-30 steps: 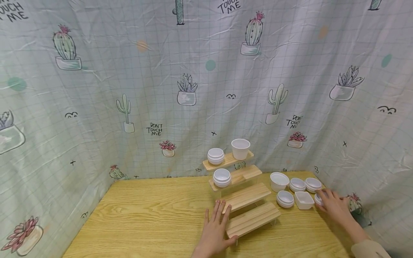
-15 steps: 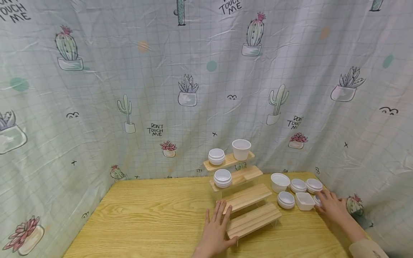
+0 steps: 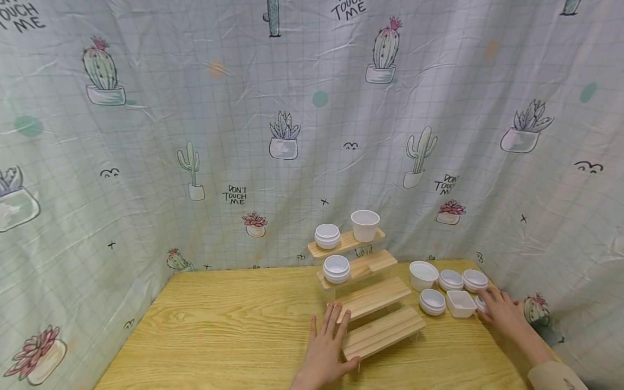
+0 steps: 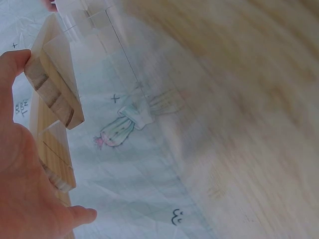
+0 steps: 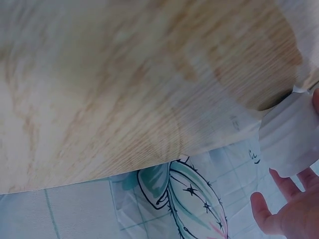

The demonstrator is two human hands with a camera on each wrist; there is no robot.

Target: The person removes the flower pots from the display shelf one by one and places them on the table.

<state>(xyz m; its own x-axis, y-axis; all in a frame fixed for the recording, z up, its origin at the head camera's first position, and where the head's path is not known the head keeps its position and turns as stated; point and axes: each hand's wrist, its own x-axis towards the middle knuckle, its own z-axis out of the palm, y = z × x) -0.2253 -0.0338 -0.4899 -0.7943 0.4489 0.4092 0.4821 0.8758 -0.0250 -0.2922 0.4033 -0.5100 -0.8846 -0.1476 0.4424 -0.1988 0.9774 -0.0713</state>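
In the head view my left hand (image 3: 323,349) lies beside the left end of a stepped wooden display stand (image 3: 382,331), fingers spread and straight. The left wrist view has its thumb (image 4: 21,57) touching the end of the front shelf (image 4: 52,94). At the far right, my right hand (image 3: 507,317) holds a small white pot (image 3: 481,304) that stands on the table. Thumb and fingers lie on either side of that pot (image 5: 291,134) in the right wrist view; most of the thumb is cut off by the frame.
Next to the held pot stand a square white pot (image 3: 460,303) and several round ones (image 3: 423,275). Two pots, one a tall tapered pot (image 3: 364,226), occupy the stand's top shelf; one ribbed pot (image 3: 336,269) is on the second. A cactus-print curtain (image 3: 234,135) borders the wooden table (image 3: 234,325).
The view shifts very slightly. Both hands stay almost where they were, and the pots and stand keep their places.
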